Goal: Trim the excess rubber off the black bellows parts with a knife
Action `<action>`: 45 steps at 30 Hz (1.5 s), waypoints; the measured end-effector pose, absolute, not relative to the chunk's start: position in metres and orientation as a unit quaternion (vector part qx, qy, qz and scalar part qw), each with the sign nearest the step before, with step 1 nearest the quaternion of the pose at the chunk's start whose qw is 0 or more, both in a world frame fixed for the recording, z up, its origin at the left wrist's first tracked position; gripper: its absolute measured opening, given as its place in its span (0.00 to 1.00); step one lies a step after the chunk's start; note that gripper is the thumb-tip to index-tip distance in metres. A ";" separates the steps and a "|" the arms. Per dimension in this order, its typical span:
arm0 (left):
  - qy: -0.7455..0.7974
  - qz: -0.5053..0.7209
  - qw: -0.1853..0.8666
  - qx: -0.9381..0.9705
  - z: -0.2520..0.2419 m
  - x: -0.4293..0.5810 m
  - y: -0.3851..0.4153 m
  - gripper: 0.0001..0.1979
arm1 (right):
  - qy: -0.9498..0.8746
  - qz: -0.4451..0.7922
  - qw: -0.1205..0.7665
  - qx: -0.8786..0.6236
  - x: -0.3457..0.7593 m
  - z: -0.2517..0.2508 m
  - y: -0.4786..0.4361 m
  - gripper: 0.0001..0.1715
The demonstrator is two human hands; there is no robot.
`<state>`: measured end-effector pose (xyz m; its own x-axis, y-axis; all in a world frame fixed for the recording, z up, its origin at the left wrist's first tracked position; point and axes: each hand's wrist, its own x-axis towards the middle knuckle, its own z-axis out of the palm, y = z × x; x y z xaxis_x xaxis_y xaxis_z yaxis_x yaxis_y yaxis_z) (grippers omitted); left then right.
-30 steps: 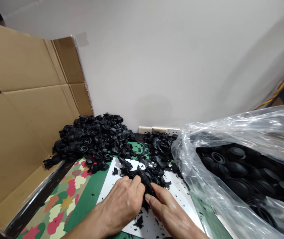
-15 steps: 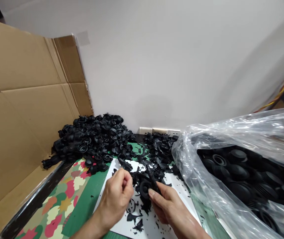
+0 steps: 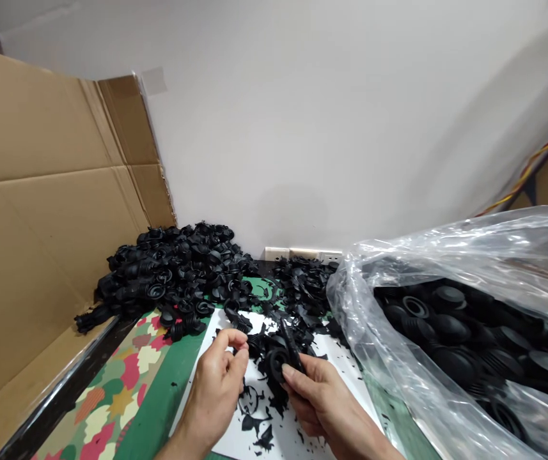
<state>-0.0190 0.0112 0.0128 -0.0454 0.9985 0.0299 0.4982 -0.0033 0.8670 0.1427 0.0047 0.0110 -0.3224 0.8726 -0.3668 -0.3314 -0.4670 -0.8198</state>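
My right hand [image 3: 324, 399] is closed, its thumb pressing on a round black rubber part [image 3: 276, 364] with a ring-shaped recess. A slim black stick-like tool [image 3: 291, 342] slants up from between the same fingers; its exact kind does not show. To the left, my left hand [image 3: 219, 386] is half curled, index finger and thumb apart, with nothing visible between them. Its fingertips are close to the rubber part but not on it. Beneath both hands lies a white sheet [image 3: 197, 390] strewn with black rubber scraps [image 3: 265, 437].
A heap of ribbed black rubber parts [image 3: 182, 262] lies at the back left beside a cardboard box [image 3: 57, 211]. Black offcuts [image 3: 305, 281] pile up by the wall sockets [image 3: 302, 254]. On the right, a clear plastic bag [image 3: 355, 300] holds several larger black parts [image 3: 451, 329].
My left hand's fingers have loosened from a curled fist, thumb and index parting. My right hand keeps its hold on the rubber part and tool. The view has shifted slightly.
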 end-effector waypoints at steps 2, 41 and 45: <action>0.617 0.366 0.350 0.602 0.015 -0.016 0.009 0.12 | -0.328 0.741 0.403 -0.426 0.142 0.007 0.006 0.20; 0.449 0.145 -0.091 0.877 0.015 -0.002 0.008 0.11 | -0.593 0.482 0.369 -0.530 0.142 0.009 0.001 0.09; 0.451 0.191 -0.065 0.869 0.010 0.001 0.012 0.09 | -0.552 0.486 0.392 -0.553 0.143 0.005 0.005 0.09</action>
<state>0.0005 0.0116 0.0103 0.5198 0.7594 0.3912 0.8093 -0.5844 0.0592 0.1433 0.0048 0.0053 -0.0812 0.9912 -0.1049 0.2304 -0.0838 -0.9695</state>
